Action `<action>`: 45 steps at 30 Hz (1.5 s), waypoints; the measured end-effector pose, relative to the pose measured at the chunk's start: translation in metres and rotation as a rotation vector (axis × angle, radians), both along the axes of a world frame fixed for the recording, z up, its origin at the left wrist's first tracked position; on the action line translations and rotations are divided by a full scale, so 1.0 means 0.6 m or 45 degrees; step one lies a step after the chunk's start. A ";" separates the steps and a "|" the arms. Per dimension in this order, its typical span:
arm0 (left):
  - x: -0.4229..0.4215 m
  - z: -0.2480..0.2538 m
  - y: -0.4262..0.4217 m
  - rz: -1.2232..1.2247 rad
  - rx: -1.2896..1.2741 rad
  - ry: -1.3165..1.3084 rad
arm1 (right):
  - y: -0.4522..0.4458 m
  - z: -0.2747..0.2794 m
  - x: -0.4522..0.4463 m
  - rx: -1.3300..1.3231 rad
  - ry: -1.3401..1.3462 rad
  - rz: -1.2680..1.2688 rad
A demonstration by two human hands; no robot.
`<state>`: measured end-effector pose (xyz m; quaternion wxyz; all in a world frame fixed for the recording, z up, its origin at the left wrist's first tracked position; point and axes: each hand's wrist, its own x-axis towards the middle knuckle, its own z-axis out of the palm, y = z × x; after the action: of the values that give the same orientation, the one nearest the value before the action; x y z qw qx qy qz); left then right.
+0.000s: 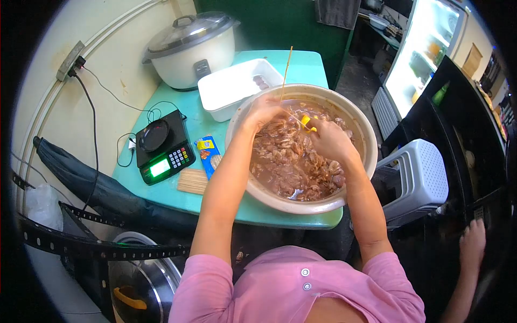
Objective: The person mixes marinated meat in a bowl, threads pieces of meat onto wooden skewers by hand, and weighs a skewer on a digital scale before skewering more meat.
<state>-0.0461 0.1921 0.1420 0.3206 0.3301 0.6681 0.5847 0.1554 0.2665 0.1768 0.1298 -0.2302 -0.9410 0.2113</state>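
A wide pale tub (368,129) holds raw meat pieces (293,156) in brownish liquid. Over its far left side, my left hand (264,113) is closed on a thin bamboo skewer (287,72), which points up and away. My right hand (329,139) is over the meat, fingers bent together at a small bright yellow thing (306,120) whose kind I cannot make out. A thin light line runs between the two hands. My fingertips are partly hidden by the hands themselves. Left of the tub lies a bundle of bamboo skewers (192,181).
On the green table (121,171) are a white tray (221,112) with a little meat, a digital scale (164,148), a blue packet (206,153) and a large rice cooker (188,54). A grey plastic stool (420,172) stands right. Another person's hand (473,242) shows lower right.
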 end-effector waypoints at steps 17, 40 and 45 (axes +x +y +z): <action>-0.014 -0.010 -0.003 -0.307 0.049 -0.358 | -0.007 0.013 0.006 0.094 0.062 -0.097; -0.022 -0.012 0.006 -0.107 0.264 -0.706 | -0.007 -0.011 -0.012 0.037 0.209 0.053; -0.026 -0.015 0.007 -0.116 0.291 -0.655 | -0.008 -0.008 -0.012 0.013 0.216 0.064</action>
<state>-0.0614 0.1961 0.1329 0.4664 0.2346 0.4790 0.7057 0.1481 0.2618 0.1722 0.2048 -0.1871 -0.9332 0.2285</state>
